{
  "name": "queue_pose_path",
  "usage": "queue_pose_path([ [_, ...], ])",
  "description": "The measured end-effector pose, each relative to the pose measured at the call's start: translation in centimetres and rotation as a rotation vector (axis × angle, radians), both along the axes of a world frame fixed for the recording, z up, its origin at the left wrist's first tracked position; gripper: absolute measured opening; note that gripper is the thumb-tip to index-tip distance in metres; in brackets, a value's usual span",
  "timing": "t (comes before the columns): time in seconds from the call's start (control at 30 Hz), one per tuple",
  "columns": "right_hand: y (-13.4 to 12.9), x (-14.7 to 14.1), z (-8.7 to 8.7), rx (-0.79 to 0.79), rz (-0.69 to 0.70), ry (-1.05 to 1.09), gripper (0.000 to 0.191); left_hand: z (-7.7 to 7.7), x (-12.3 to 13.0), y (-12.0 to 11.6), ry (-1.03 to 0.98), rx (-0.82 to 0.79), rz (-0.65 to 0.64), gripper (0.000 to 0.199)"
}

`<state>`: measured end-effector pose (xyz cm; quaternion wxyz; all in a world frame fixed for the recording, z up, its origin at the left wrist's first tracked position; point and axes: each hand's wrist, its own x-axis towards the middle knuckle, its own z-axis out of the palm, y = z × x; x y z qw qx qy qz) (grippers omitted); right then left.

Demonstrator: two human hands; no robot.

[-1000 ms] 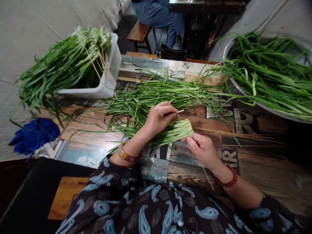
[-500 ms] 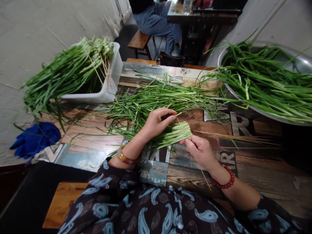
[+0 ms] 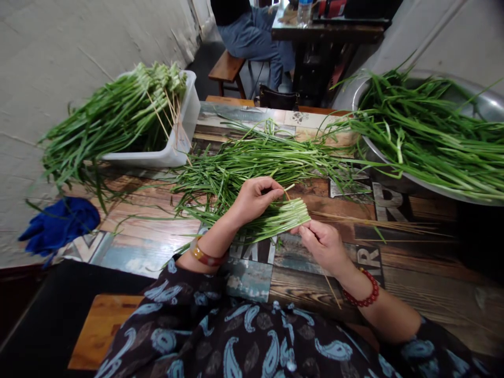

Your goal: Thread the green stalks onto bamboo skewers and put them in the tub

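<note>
Centrally, stalk bundle (image 3: 289, 215), left hand (image 3: 256, 199) pinching its far edge; right hand (image 3: 325, 245) at near corner, gripping thin stick (image 3: 332, 290)

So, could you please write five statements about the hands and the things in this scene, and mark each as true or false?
1. Greens are heaped in the white tub. True.
2. The right hand is at the pale ends of the bunch of stalks. True.
3. The left hand is inside the white tub. False: the left hand is at the bunch of stalks.
4. A thin straw sticks out from under the right hand. True.
5. The blue cloth lies in the metal basin. False: the blue cloth lies on the table.
</note>
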<state>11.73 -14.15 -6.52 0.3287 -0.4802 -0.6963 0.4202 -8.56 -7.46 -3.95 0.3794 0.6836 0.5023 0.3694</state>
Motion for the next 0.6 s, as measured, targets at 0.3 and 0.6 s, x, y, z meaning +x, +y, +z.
queue_pose_path([
  [0.3,0.1,0.0,-0.1,-0.03,-0.011,0.005,0.028,0.6,-0.8,0.1,0.06,0.106,-0.141,0.017],
  [0.6,0.0,-0.1,-0.2,0.039,-0.059,0.016,0.027,-0.4,1.1,4.8,0.321,0.219,-0.155,0.018],
])
